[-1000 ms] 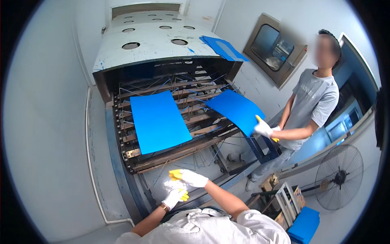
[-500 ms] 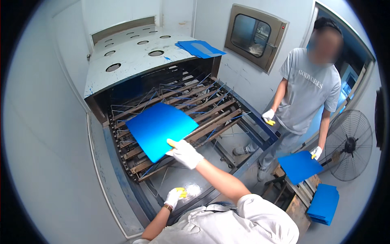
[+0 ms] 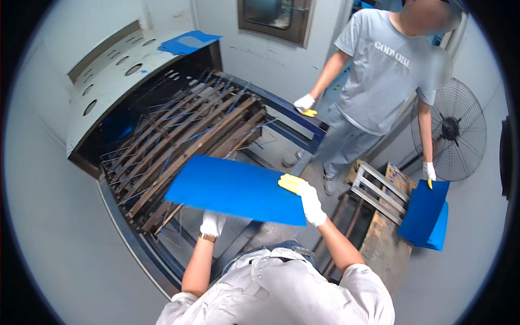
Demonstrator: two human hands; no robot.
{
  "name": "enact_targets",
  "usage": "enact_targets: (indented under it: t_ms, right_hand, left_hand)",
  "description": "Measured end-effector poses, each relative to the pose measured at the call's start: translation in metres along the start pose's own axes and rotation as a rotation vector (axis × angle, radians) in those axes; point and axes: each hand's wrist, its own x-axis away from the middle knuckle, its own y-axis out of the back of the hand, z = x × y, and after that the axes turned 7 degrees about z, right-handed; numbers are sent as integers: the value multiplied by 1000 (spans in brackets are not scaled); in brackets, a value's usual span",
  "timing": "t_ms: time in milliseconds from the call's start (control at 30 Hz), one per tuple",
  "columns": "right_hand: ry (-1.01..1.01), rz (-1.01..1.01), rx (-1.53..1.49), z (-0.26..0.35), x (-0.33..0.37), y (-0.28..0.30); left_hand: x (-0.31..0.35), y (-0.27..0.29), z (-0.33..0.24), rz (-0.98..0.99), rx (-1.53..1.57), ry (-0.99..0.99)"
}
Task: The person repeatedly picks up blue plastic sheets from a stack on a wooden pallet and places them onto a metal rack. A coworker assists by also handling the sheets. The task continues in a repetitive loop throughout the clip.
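A blue sheet point(image 3: 233, 187) is held in front of my body, tilted, its far left part over the near edge of the slatted conveyor rack point(image 3: 184, 141). My right hand point(image 3: 304, 196), in a white glove with yellow fingers, grips the sheet's right end, fingers lying over its upper face. Below the sheet's near edge is my gloved left hand point(image 3: 213, 222), a watch on that wrist; the sheet hides its fingers, so I cannot tell how they are set. Wire racks and blue strips lie along the conveyor slats.
A pale metal hood point(image 3: 108, 73) with round holes covers the conveyor's far end; blue sheets point(image 3: 187, 41) lie on top. At right a co-worker point(image 3: 379, 70) holds another blue sheet point(image 3: 424, 210) over a blue stack point(image 3: 440, 230), beside a worn wooden bench point(image 3: 382, 233). A large fan point(image 3: 450, 128) stands behind.
My right hand has brought the sheet off the conveyor toward my body. My left hand has come beneath it. The co-worker's sheet has moved onto the stack, and my view has shifted right.
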Motion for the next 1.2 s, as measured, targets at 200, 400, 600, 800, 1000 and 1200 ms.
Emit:
enact_targets:
  t_ms: [200, 400, 600, 800, 1000, 1200]
  right_hand:
    - [-89, 59, 340, -16, 76, 49]
    - [-310, -135, 47, -28, 145, 88]
    - [-633, -303, -176, -32, 201, 124]
    - [-870, -792, -460, -63, 282, 150]
    - [-1066, -968, -323, -25, 311, 201]
    - [-1116, -1486, -249, -62, 388, 248]
  left_hand:
    - [-65, 25, -67, -136, 237, 26]
    - [-94, 49, -137, 11, 276, -226]
    - [-116, 109, -249, 475, 2599, 506]
    - [-98, 25, -293, 908, 2354, 573]
    - [-66, -6, -325, 1044, 2370, 606]
    - [-61, -29, -331, 983, 2376, 774]
